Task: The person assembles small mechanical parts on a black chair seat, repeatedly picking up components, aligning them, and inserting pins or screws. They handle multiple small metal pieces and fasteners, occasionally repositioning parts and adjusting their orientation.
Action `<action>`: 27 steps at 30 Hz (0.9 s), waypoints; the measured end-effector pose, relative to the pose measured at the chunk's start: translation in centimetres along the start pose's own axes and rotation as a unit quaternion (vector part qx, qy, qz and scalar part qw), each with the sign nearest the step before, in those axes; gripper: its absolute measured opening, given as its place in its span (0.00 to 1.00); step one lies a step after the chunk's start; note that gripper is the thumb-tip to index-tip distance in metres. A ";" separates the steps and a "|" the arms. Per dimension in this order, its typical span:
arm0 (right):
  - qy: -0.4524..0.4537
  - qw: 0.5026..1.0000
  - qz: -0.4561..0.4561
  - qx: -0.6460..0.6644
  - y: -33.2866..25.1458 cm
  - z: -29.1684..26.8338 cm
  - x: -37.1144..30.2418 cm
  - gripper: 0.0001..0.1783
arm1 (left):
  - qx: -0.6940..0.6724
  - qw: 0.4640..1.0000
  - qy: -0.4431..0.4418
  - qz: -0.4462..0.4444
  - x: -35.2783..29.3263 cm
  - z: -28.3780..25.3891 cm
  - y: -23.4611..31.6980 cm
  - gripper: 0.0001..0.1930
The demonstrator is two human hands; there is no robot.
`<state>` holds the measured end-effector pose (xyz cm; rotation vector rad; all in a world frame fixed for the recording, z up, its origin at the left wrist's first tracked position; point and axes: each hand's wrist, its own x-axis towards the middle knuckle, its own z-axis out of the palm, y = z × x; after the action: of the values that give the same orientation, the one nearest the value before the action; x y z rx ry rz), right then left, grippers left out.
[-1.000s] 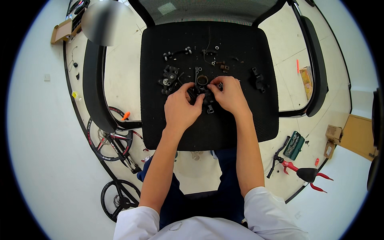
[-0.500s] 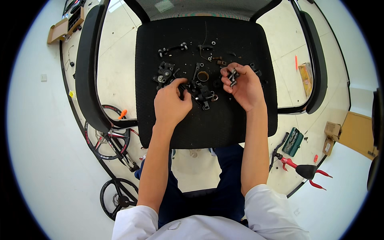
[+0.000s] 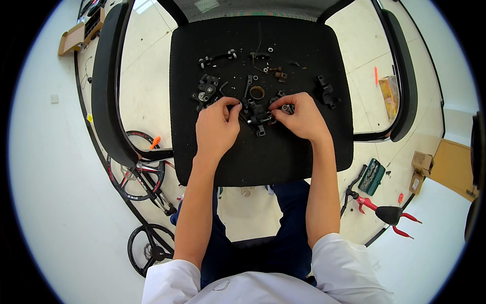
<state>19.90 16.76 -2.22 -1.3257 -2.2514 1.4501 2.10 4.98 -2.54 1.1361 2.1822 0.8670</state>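
On the black chair seat [image 3: 253,164] lie loose black metal parts that look like bicycle brake pieces. My right hand [image 3: 304,119] is curled round several silver bolts [image 3: 288,108], its thumb and forefinger pinched at the right side of a black brake caliper [image 3: 258,119]. My left hand [image 3: 217,127] is at the caliper's left, thumb and forefinger nearly together; what they hold, if anything, cannot be made out. Just above the caliper lies a brownish ring [image 3: 257,92]. A second black mechanism [image 3: 206,90] sits beyond my left hand, with a bent L-shaped rod [image 3: 223,87] beside it.
Farther back lie a black bracket with bolts [image 3: 217,59], rusty bolts [image 3: 280,77] and a small washer [image 3: 270,49]. Another black bracket [image 3: 327,92] is at the right. Armrests [image 3: 109,86] flank the seat. On the floor are a bicycle wheel [image 3: 132,167] and a green toolbox [image 3: 372,177].
My right hand has moved left and turned palm down, bringing the bolts to the caliper and uncovering the bracket at the right. My left hand has barely shifted.
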 end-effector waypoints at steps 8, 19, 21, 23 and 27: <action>0.002 0.999 -0.030 -0.018 -0.2 0.5 0.1 0.09 | -0.113 0.993 0.035 0.007 0.0 0.1 0.0 0.12; 0.002 0.724 0.128 0.678 -4.2 5.1 -1.0 0.12 | -0.285 0.950 0.004 0.129 -3.4 0.7 2.5 0.07; 0.010 0.714 0.134 0.687 -4.6 6.4 -1.7 0.16 | -0.207 0.963 0.023 0.173 -3.5 0.3 2.3 0.07; 0.016 0.682 0.169 0.711 -6.2 7.3 -2.3 0.16 | -0.132 0.966 0.057 0.215 -3.1 -0.6 3.2 0.06; -0.040 0.601 0.167 0.780 -6.0 9.6 -1.9 0.15 | -0.062 0.935 0.105 0.333 -2.6 -1.0 2.4 0.09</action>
<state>12.27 8.22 -1.80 -0.8377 -0.0092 2.4328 3.97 3.57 0.28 1.8276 1.8617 1.4391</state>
